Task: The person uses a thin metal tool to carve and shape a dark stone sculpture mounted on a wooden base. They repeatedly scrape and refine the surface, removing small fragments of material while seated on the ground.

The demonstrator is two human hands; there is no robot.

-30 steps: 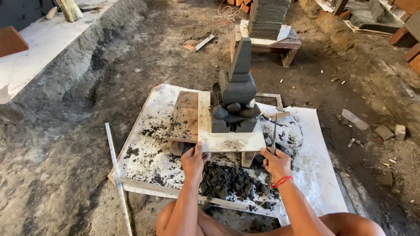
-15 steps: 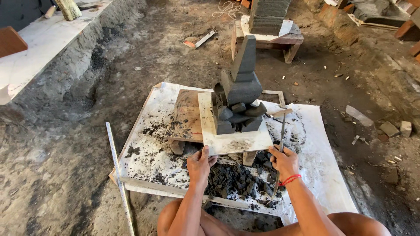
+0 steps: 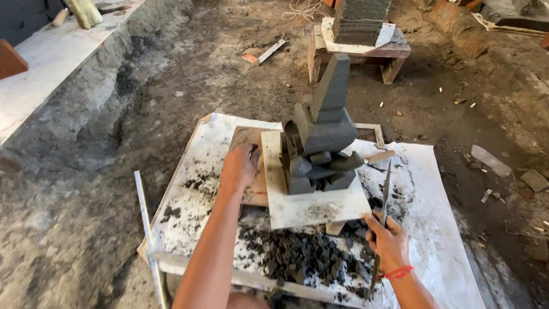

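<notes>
A dark grey carved sculpture (image 3: 320,146) stands on a pale square board (image 3: 311,206) above loose dark chips (image 3: 297,254). The left hand (image 3: 239,167) rests open-fingered on a brown board (image 3: 247,143) beside it. The right hand (image 3: 389,240) grips a thin metal blade (image 3: 386,186).

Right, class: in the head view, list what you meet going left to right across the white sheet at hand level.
Thin pale rod → left hand → dark grey carving on its white board → right hand holding a thin tool.

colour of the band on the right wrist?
Red, a thin band just below the right hand, which grips a blade-like tool. Head view shows it best.
</notes>
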